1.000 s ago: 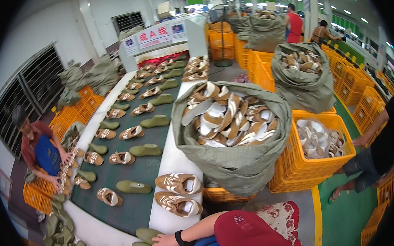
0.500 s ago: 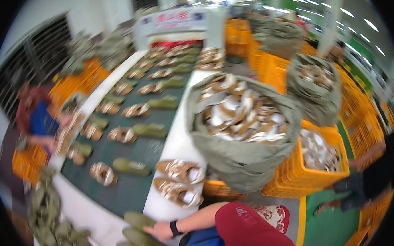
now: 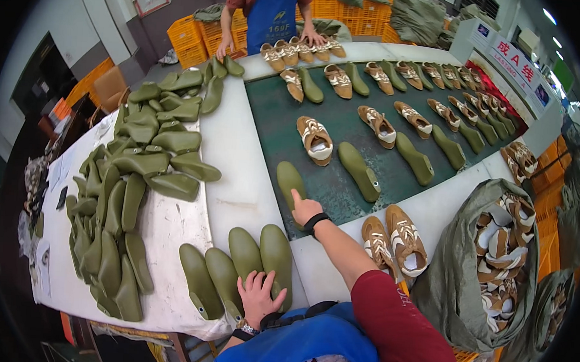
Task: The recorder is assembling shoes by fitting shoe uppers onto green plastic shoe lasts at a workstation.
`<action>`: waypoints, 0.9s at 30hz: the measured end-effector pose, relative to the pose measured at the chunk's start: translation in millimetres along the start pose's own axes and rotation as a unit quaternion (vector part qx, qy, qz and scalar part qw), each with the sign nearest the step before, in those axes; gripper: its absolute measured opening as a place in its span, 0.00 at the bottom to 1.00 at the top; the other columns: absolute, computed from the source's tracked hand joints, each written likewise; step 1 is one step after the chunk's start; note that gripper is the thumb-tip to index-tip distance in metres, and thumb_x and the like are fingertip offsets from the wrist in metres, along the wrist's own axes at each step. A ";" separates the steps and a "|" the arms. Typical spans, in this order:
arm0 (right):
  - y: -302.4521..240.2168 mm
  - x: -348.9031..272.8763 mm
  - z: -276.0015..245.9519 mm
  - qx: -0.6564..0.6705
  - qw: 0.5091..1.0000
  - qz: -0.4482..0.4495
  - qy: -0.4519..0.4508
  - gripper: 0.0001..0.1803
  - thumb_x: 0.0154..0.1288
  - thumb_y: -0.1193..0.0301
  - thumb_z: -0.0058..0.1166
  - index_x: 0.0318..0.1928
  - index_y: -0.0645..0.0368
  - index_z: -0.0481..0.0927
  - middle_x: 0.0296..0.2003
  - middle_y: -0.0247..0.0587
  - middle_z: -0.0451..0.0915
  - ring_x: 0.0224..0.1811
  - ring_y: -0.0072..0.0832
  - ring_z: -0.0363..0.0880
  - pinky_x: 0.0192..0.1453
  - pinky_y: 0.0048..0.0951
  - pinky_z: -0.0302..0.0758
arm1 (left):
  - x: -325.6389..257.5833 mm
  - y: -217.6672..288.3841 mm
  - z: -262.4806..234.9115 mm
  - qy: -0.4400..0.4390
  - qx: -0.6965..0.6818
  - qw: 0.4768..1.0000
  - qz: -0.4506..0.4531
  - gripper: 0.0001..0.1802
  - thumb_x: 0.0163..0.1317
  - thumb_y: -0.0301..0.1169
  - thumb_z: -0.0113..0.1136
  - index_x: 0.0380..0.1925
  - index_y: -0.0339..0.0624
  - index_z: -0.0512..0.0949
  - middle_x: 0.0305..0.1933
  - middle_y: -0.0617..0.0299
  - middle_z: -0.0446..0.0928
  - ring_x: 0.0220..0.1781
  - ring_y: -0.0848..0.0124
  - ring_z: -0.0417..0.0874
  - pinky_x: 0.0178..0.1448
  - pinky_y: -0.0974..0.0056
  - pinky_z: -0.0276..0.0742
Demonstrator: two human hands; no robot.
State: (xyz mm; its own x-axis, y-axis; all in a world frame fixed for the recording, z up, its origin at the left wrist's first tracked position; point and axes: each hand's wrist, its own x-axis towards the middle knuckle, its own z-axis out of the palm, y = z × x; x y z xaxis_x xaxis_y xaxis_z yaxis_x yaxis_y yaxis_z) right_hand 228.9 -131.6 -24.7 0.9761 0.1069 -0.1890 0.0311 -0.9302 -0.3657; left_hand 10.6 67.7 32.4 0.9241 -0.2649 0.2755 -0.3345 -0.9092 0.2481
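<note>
At the near left corner of the dark green belt (image 3: 314,218), my right hand (image 3: 306,210) grips the heel end of an olive-green shoe last (image 3: 290,181), index finger stretched along it. My left hand (image 3: 259,299) lies with fingers spread over the lower ends of several lasts (image 3: 244,247) lined up at the white table's near edge. Rows of brown-and-white shoe uppers (image 3: 314,141) and green lasts (image 3: 359,171) run along the belt. A pair of uppers (image 3: 406,239) rests on the white ledge to the right of my right arm.
A large heap of green lasts (image 3: 140,163) covers the table at left. Across the belt, a person in a blue apron (image 3: 272,23) touches a row of uppers (image 3: 303,50). A grey-green sack (image 3: 452,281) of uppers stands at right. Orange crates (image 3: 341,13) line the back.
My view has swung left, bringing the heap of lasts into sight. My right hand has moved from the near row of lasts to a last on the belt.
</note>
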 end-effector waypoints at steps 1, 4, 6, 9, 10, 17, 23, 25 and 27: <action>2.4 -2.2 -2.6 0.021 1.000 -0.012 -0.001 0.37 0.56 0.65 0.51 0.66 0.53 0.53 0.30 0.56 0.80 0.35 0.49 0.80 0.41 0.46 0.75 | 0.2 -0.4 -1.2 0.003 0.002 1.000 -0.002 0.28 0.48 0.51 0.60 0.47 0.50 0.75 0.47 0.58 0.72 0.56 0.59 0.68 0.60 0.37 0.55; -5.6 -3.8 2.7 0.018 0.999 -0.046 0.003 0.37 0.56 0.65 0.52 0.66 0.53 0.53 0.31 0.57 0.80 0.35 0.50 0.80 0.41 0.47 0.75 | -3.9 -5.6 -5.4 0.002 -0.011 1.000 -0.014 0.29 0.46 0.47 0.62 0.49 0.49 0.74 0.47 0.59 0.73 0.56 0.59 0.68 0.62 0.38 0.53; -11.4 -9.1 1.0 0.017 0.999 -0.049 -0.018 0.38 0.55 0.64 0.52 0.65 0.53 0.52 0.31 0.58 0.80 0.37 0.52 0.79 0.42 0.49 0.75 | -2.4 -7.0 -7.5 0.000 -0.016 1.000 -0.014 0.28 0.47 0.48 0.62 0.48 0.49 0.74 0.45 0.59 0.73 0.55 0.59 0.68 0.61 0.39 0.54; -14.2 -25.0 0.4 0.022 0.998 -0.061 -0.020 0.40 0.54 0.63 0.54 0.65 0.54 0.52 0.29 0.57 0.80 0.34 0.52 0.79 0.39 0.48 0.75 | 0.9 -7.4 -4.3 0.011 -0.028 1.000 0.001 0.27 0.49 0.49 0.60 0.48 0.50 0.75 0.45 0.58 0.73 0.55 0.60 0.70 0.60 0.41 0.56; -15.1 -27.2 -2.0 0.003 0.998 -0.061 -0.012 0.41 0.54 0.62 0.55 0.65 0.55 0.51 0.28 0.56 0.80 0.32 0.51 0.80 0.37 0.48 0.75 | -0.9 -6.5 -4.1 0.017 -0.026 1.000 0.002 0.27 0.51 0.50 0.59 0.49 0.51 0.74 0.45 0.58 0.73 0.55 0.61 0.70 0.61 0.41 0.56; -0.9 -25.8 9.7 -0.031 0.998 -0.044 -0.044 0.45 0.55 0.59 0.56 0.68 0.48 0.44 0.35 0.60 0.80 0.39 0.53 0.79 0.43 0.48 0.75 | -16.3 0.9 1.7 0.048 -0.050 0.997 -0.017 0.27 0.52 0.50 0.58 0.50 0.50 0.73 0.44 0.58 0.72 0.57 0.62 0.69 0.64 0.42 0.56; 8.4 -64.5 -23.7 0.007 0.994 -0.096 -0.060 0.45 0.56 0.53 0.55 0.68 0.49 0.45 0.39 0.64 0.78 0.42 0.55 0.78 0.45 0.48 0.75 | -15.3 4.2 -2.1 0.067 -0.041 0.997 0.021 0.26 0.50 0.49 0.58 0.47 0.49 0.73 0.41 0.57 0.73 0.52 0.60 0.70 0.61 0.42 0.56; -6.5 -90.7 -38.6 0.035 0.982 -0.175 -0.057 0.34 0.59 0.56 0.53 0.64 0.52 0.59 0.41 0.56 0.79 0.44 0.52 0.78 0.47 0.47 0.74 | -10.3 2.7 -13.1 0.059 -0.045 0.997 0.003 0.24 0.49 0.47 0.59 0.44 0.48 0.75 0.38 0.58 0.75 0.51 0.60 0.71 0.59 0.43 0.57; -15.4 -121.6 -51.8 0.182 0.955 -0.203 -0.118 0.27 0.59 0.58 0.53 0.57 0.56 0.70 0.41 0.54 0.80 0.41 0.46 0.80 0.45 0.41 0.75 | -8.6 0.5 -15.4 0.041 -0.035 0.998 -0.012 0.24 0.47 0.47 0.60 0.44 0.49 0.75 0.40 0.58 0.75 0.52 0.60 0.70 0.59 0.45 0.58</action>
State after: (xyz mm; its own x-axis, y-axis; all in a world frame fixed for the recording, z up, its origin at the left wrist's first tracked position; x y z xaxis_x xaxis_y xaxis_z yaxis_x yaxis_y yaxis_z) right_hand 120.9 -148.5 51.1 0.8227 0.5485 -0.1494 0.2777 -0.6171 -0.7363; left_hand -0.4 74.5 44.4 0.9147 -0.2139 0.3429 -0.3277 -0.8890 0.3197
